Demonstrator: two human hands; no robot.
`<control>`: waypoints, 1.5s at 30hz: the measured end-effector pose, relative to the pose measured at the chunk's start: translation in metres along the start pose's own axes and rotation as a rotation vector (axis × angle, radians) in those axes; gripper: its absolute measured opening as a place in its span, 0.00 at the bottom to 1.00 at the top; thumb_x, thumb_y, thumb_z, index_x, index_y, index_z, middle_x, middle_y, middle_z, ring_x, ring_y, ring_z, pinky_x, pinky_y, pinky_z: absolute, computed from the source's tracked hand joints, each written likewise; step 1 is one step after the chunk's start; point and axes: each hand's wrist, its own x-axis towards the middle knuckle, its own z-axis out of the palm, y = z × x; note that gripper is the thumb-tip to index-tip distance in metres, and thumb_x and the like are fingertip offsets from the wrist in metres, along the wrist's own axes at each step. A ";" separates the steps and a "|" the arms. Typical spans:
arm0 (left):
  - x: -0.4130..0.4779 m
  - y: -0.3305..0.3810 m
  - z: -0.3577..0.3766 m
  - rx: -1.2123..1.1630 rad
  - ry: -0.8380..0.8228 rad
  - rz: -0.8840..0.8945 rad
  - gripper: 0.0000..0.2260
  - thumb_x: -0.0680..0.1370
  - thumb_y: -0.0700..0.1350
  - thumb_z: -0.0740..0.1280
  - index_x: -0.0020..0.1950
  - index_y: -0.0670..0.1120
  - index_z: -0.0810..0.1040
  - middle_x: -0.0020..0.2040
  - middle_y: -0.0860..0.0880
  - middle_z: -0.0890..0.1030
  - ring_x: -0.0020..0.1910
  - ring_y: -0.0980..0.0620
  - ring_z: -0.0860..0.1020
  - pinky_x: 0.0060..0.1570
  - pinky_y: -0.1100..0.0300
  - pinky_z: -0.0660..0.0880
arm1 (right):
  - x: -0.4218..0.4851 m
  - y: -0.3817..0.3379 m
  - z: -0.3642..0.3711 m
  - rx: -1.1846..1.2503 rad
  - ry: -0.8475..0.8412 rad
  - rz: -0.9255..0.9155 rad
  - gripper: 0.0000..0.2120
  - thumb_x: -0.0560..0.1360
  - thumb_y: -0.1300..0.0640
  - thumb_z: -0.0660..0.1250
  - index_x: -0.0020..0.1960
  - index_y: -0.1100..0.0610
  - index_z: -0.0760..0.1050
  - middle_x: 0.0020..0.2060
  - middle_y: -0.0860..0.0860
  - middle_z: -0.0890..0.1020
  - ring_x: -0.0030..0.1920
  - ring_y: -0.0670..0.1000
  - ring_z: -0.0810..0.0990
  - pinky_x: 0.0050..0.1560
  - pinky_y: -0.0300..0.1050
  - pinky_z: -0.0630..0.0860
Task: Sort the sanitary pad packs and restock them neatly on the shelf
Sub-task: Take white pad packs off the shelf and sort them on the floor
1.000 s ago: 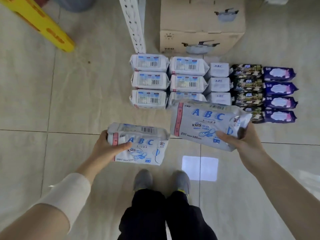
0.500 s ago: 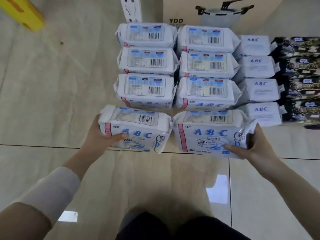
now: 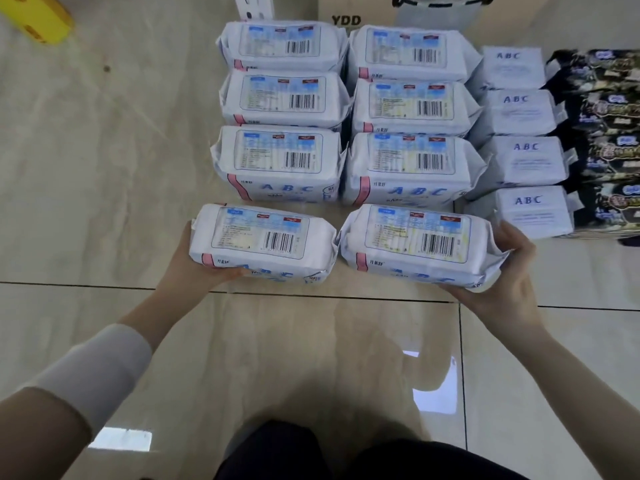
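My left hand (image 3: 194, 268) grips a white ABC pad pack (image 3: 263, 242) by its left end, barcode side up. My right hand (image 3: 498, 289) grips a second white ABC pack (image 3: 419, 244) by its right end. Both packs sit at the near end of two columns of the same white packs (image 3: 346, 109) laid in rows on the tiled floor. Whether the held packs touch the floor, I cannot tell. To the right runs a column of smaller white ABC packs (image 3: 523, 147), then a column of dark packs (image 3: 613, 143).
A cardboard box marked YDD (image 3: 356, 10) stands behind the rows. A white perforated shelf upright (image 3: 254, 6) rises at the back left of the packs. A yellow object (image 3: 36, 20) lies at the far left. My dark trousers fill the bottom edge.
I have bent down closer to the floor. Both packs have moved forward and down and tipped barcode side up, lining up as a new front row.
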 end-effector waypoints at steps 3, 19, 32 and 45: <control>0.008 -0.004 0.005 0.016 0.016 0.049 0.43 0.53 0.52 0.81 0.64 0.41 0.70 0.58 0.51 0.80 0.57 0.55 0.78 0.54 0.61 0.76 | 0.001 0.003 0.002 -0.113 0.111 -0.122 0.41 0.68 0.40 0.69 0.68 0.60 0.55 0.62 0.55 0.69 0.63 0.48 0.70 0.61 0.35 0.68; 0.010 0.016 0.005 0.029 0.045 0.185 0.30 0.56 0.50 0.78 0.57 0.55 0.75 0.52 0.61 0.81 0.54 0.59 0.79 0.52 0.66 0.76 | 0.018 0.020 -0.007 -0.584 0.136 -0.287 0.28 0.62 0.61 0.78 0.59 0.56 0.71 0.57 0.58 0.78 0.53 0.60 0.69 0.55 0.51 0.65; 0.030 0.000 0.013 0.010 0.011 0.123 0.43 0.58 0.50 0.81 0.67 0.38 0.66 0.64 0.44 0.75 0.64 0.48 0.74 0.62 0.46 0.72 | 0.023 0.011 0.005 -0.510 0.131 -0.306 0.21 0.69 0.51 0.69 0.59 0.57 0.71 0.59 0.57 0.77 0.52 0.60 0.69 0.56 0.46 0.64; 0.019 0.012 0.023 -0.002 0.024 0.167 0.33 0.63 0.35 0.78 0.57 0.65 0.74 0.54 0.63 0.80 0.55 0.64 0.77 0.54 0.65 0.76 | 0.022 0.005 0.005 -0.599 0.074 -0.253 0.30 0.63 0.48 0.77 0.58 0.61 0.72 0.57 0.61 0.77 0.54 0.66 0.75 0.57 0.50 0.66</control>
